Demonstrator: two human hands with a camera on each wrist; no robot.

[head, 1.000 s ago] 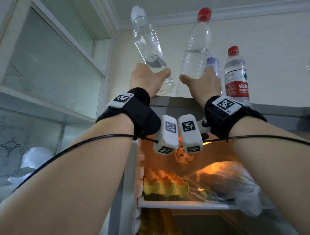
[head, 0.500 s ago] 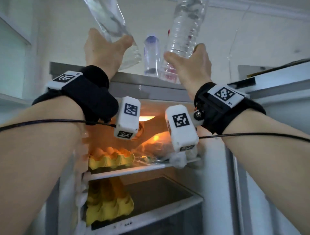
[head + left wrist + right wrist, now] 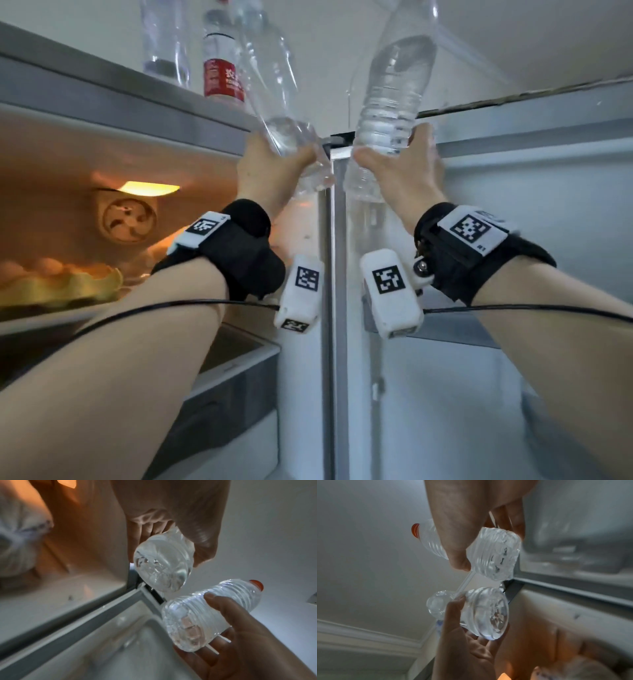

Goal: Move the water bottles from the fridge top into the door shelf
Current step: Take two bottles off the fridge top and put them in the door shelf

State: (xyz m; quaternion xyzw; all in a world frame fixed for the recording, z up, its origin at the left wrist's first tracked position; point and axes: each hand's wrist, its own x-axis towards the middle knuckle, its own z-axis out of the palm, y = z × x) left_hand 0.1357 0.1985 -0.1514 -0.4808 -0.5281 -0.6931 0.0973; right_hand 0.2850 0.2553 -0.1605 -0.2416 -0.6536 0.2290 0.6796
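Water sits low in the two bottles; left hand (image 3: 270,161) grips one (image 3: 274,89), right hand (image 3: 404,168) grips the other (image 3: 394,89).

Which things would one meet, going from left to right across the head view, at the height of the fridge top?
clear bottle → red-labelled bottle → bottle in the left hand → ribbed bottle in the right hand → top edge of the open door.

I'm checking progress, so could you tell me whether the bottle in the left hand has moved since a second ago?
Yes. The clear bottle in the left hand has come down and off the fridge top: its base now hangs below that edge, towards the door side.
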